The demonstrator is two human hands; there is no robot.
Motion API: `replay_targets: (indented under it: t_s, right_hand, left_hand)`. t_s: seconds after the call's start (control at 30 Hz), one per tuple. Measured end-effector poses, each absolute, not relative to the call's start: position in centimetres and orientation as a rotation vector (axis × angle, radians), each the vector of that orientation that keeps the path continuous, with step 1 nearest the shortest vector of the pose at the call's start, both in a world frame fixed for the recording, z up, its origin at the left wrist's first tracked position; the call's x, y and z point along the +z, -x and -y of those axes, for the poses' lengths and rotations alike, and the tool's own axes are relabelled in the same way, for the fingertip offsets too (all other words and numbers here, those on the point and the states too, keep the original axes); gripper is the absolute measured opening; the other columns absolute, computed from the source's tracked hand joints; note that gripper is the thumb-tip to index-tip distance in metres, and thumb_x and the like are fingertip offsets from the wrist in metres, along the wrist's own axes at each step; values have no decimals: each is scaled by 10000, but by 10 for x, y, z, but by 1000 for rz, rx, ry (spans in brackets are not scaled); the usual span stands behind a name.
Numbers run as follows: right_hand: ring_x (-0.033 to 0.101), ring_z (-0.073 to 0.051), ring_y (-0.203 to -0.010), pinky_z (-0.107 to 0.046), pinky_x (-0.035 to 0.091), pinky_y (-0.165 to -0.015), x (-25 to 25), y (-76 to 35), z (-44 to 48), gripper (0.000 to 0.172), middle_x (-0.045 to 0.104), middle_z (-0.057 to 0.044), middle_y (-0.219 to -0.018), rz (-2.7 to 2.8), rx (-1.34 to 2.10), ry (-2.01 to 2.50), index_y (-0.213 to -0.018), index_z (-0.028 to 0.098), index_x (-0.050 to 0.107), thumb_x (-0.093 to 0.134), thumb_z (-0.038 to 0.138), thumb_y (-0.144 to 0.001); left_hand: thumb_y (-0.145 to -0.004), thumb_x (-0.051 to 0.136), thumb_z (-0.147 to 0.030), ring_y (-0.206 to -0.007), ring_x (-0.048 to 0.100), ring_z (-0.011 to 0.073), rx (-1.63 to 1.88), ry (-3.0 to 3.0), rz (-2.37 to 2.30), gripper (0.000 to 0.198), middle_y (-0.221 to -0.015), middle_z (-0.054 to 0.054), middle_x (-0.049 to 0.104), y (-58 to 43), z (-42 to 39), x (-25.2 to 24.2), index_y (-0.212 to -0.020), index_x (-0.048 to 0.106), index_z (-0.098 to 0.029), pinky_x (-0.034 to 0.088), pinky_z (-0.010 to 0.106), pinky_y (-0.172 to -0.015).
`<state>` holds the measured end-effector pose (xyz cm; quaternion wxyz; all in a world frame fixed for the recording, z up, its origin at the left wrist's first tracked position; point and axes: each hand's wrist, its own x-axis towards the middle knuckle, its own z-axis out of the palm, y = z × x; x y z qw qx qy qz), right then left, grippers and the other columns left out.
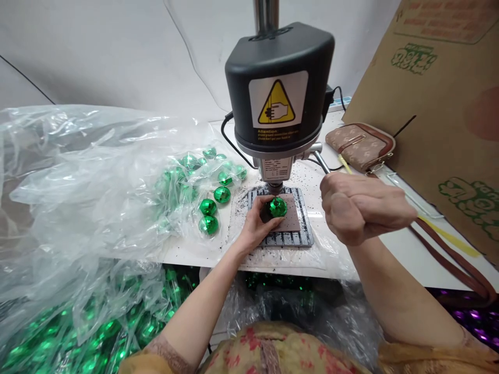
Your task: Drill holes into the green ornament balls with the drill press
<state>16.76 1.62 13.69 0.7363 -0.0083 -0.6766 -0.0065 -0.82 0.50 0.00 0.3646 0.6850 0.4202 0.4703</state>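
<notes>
My left hand [258, 222] grips a shiny green faceted ball [277, 206] and holds it on the brown pad of the drill press table [290, 238], right under the spindle. My right hand [360, 208] is closed in a fist around the press's metal feed lever [322, 162]. The black drill press head [278, 85] with a yellow warning label stands above the ball.
Several loose green balls [210, 208] lie on the white table beside a large clear plastic bag [86, 171]. More green balls fill a bag below at the left [97, 327]. A brown purse [360, 145] with a strap and a cardboard box [440, 104] stand at the right.
</notes>
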Motion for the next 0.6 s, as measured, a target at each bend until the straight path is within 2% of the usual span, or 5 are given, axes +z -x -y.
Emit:
replay_targets:
  t_s: [0.23, 0.33, 0.4, 0.5, 0.6]
  right_hand:
    - [325, -59, -345, -294, 204, -391, 175, -158, -5, 457, 292, 55, -391, 1239, 276, 395, -447, 195, 358, 615, 152, -822]
    - [263, -51, -318, -297, 159, -385, 194, -151, -12, 487, 241, 69, -373, 1144, 266, 265, -420, 205, 350, 642, 143, -805]
    - [244, -49, -315, -297, 146, -385, 200, -149, -16, 554, 219, 70, -366, 1137, 286, 217, -411, 208, 345, 653, 313, -860]
    - [250, -61, -311, -309, 139, -388, 200, -148, -20, 659, 221, 50, -361, 1128, 333, 211, -400, 213, 364, 473, 602, -920]
    - [235, -77, -294, -332, 119, -381, 198, -150, -21, 662, 203, 50, -347, 1127, 322, 137, -399, 219, 388, 475, 657, -888]
  left_hand:
    - [-787, 799, -345, -1092, 648, 232, 1240, -1671, -1111, 491, -1170, 75, 647, 2, -5, 4, -1188, 542, -223, 528, 405, -970]
    - [-782, 797, -327, -1054, 658, 232, 1329, -1723, -1269, 442, -1113, 70, 653, 1, 6, 11, -1142, 566, -219, 541, 413, -942]
    - [-777, 795, -316, -1038, 660, 241, 1459, -1821, -1356, 433, -1081, 72, 650, 2, 24, 12, -1134, 569, -224, 552, 420, -913]
    - [-750, 817, -329, -1071, 661, 271, 1570, -2112, -1167, 536, -1147, 98, 646, 7, 65, 0, -1213, 558, -260, 574, 415, -858]
    - [-804, 766, -361, -907, 694, 238, 1243, -2492, -762, 463, -1198, 91, 671, 12, 107, -26, -1231, 589, -335, 565, 351, -693]
